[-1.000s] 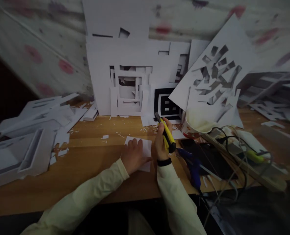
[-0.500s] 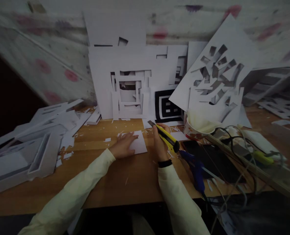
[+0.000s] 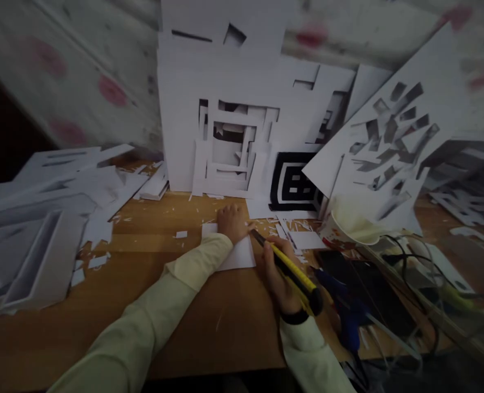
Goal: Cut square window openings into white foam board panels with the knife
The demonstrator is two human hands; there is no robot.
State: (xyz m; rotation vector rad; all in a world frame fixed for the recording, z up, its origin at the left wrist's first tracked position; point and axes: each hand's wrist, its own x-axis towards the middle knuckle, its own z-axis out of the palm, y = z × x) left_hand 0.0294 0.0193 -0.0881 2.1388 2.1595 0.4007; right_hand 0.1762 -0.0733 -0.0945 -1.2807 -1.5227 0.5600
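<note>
My right hand (image 3: 278, 275) is wrapped around a yellow and black utility knife (image 3: 294, 272). Its dark blade points up and left, with the tip close to the fingers of my left hand. My left hand (image 3: 232, 222) is curled over the far part of a small white board piece (image 3: 238, 256) lying on the wooden table (image 3: 184, 311). Whatever is between those fingers, if anything, is hidden. Small white scraps (image 3: 266, 225) lie just beyond the knife tip.
Cut-out white boards (image 3: 180, 120) stand at the back, beside a black patterned print (image 3: 297, 183). White board pieces (image 3: 33, 262) are heaped at left. At right are a paper tub (image 3: 340, 232), dark phones (image 3: 383, 295), a blue glue gun (image 3: 350, 322) and cables (image 3: 403, 273).
My left hand has moved right and away from me, from lying flat on the board piece to curling at its far side. The knife tip has come down close to it. The view has shifted.
</note>
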